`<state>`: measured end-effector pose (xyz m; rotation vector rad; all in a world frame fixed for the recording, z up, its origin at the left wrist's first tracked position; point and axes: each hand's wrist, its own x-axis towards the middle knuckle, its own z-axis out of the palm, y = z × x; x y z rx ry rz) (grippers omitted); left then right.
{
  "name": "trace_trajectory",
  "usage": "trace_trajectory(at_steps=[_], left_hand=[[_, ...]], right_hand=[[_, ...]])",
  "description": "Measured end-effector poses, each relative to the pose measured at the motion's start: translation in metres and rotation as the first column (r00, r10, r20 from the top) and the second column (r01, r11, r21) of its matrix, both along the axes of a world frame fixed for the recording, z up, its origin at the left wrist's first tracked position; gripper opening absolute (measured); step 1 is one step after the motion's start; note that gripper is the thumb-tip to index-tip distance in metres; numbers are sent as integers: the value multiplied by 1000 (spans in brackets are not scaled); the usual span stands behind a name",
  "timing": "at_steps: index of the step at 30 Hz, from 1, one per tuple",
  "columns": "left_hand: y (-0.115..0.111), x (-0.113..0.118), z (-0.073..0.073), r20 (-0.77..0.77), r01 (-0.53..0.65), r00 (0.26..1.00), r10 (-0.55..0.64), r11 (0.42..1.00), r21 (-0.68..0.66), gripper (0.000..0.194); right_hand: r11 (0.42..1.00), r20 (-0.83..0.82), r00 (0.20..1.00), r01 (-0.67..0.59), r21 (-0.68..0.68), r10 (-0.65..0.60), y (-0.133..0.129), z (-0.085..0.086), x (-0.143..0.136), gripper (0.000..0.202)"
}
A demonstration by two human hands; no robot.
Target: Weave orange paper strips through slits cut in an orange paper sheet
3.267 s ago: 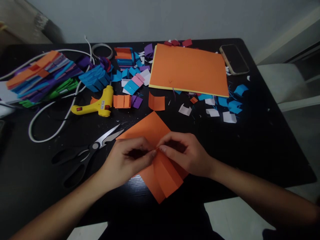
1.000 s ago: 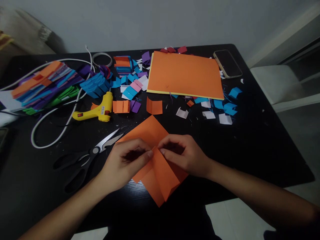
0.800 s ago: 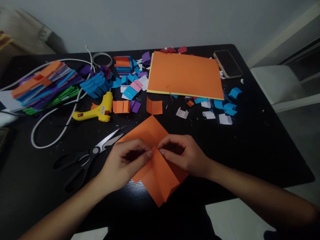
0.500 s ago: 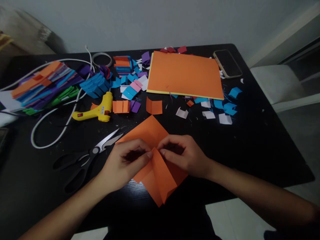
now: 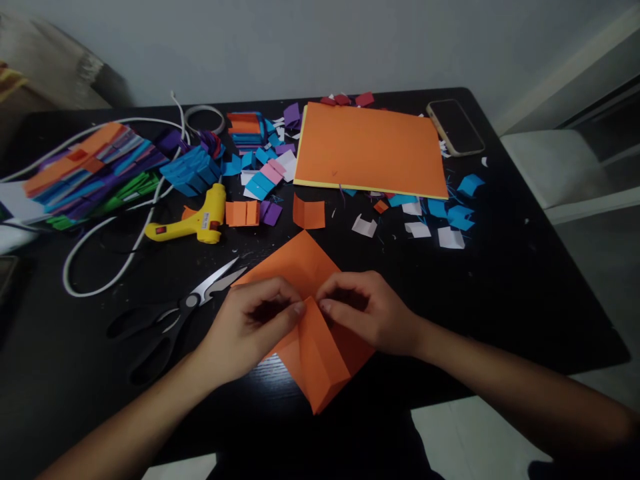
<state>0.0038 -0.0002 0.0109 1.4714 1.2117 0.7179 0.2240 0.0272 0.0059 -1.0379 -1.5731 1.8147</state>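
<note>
An orange sheet of paper (image 5: 306,257) lies turned like a diamond on the black table, with creases and a raised flap standing toward me. My left hand (image 5: 257,320) pinches the tip of that flap between thumb and fingers. Opposite it, my right hand (image 5: 367,308) has thumb and fingertips closed together at the same tip, on its right side. Fingers of both hands cover part of the sheet's middle. Scissors (image 5: 191,301) with black handles lie with blades apart just left of my left hand. Beyond the sheet sits a small folded orange piece (image 5: 309,213).
A yellow glue gun (image 5: 203,223) lies at left, near a looped white cable (image 5: 67,270) and bundled paper strips (image 5: 95,170). Behind are a stack of orange sheets (image 5: 373,150), a phone (image 5: 456,127), and blue and white scraps (image 5: 450,238). The table's front edge is close.
The raised flap has shifted: its lower end has swung slightly left and its folds look more opened. Both hands stay at nearly the same spot.
</note>
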Motion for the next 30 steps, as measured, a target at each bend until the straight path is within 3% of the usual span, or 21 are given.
trace_trajectory(at_steps=[9,17,30], left_hand=[[2,0,-1,-58,31,998,-25,995,94,21],[3,1,0,-92,50,995,-36,988,148,18],[1,1,1,-60,29,998,-24,996,83,17]], right_hand=[[991,-4,1000,2,-134,-2,-1,-2,-3,21],[998,40,999,-9,-60,12,-1,-3,-2,16],[999,61,997,-39,18,38,1,-1,-1,13]])
